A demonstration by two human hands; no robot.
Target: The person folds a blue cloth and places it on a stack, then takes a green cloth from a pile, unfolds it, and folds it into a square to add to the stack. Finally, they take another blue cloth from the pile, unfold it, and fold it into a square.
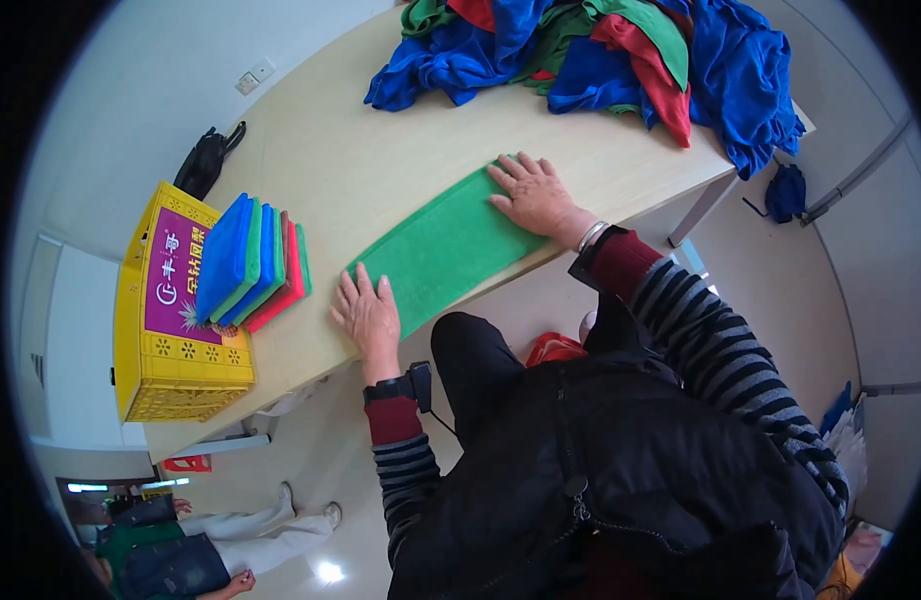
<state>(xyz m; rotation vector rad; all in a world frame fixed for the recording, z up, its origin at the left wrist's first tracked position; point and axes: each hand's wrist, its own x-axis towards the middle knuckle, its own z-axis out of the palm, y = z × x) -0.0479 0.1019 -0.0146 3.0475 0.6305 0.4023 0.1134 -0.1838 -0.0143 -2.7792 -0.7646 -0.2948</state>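
A long pale wooden table (380, 150) runs across the view, and everything else sits in relation to it. At its far end lies a big loose heap of cloths (620, 50) in blue, green and red, some of it hanging over the table's edge. At the table's near-left end stands a yellow plastic crate (170, 370) with a purple panel on its side. Just beside the crate, on the table top, lies a stack of folded cloths (250, 262), blue on top, then green and red. Along the table's near edge, between the stack and the heap, a green towel (440, 250) lies folded into a long flat strip. The right hand (535, 195) rests flat on the towel's far end, fingers spread, palm down, grasping nothing. The left hand (368, 312) lies flat with fingers apart at the towel's near end, partly on the cloth and partly on the table, also gripping nothing. A small black bag (205, 160) lies on the floor beyond the table's left side.
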